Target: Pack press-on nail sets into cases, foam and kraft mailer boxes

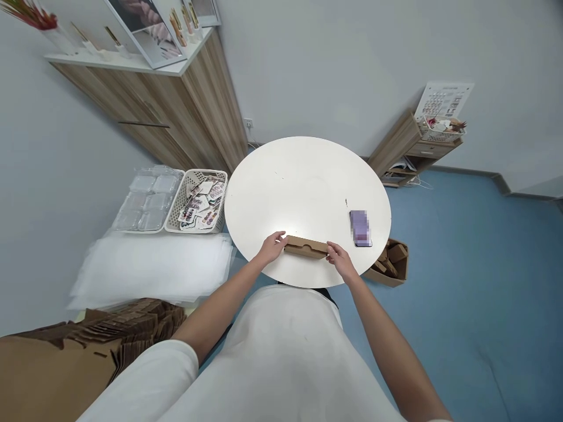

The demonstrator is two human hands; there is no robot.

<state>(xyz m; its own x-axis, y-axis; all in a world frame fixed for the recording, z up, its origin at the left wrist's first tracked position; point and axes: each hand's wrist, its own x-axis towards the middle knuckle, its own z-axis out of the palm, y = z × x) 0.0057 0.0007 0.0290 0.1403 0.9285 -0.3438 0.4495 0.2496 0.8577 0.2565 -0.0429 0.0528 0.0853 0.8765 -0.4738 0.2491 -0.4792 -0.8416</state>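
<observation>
A slim brown cardboard box [307, 247] lies across the near part of the round white table [303, 176]. Its lid looks folded down, with a half-round notch in the front edge. My left hand [273, 245] has its thumb and fingers at the left end of the box. At the other end, my right hand [338, 258] grips the corner between thumb and fingers. To the right of that hand lies a phone [360, 227] with a blurred purple screen.
Left of the table stand a white basket [173, 205] of printed cards, clear plastic trays [147, 199], a stack of translucent sheets [153, 266] and flat cardboard [136, 328]. An open carton [398, 275] holding cardboard pieces sits on the floor at right. Wooden cabinets [215, 99] stand behind.
</observation>
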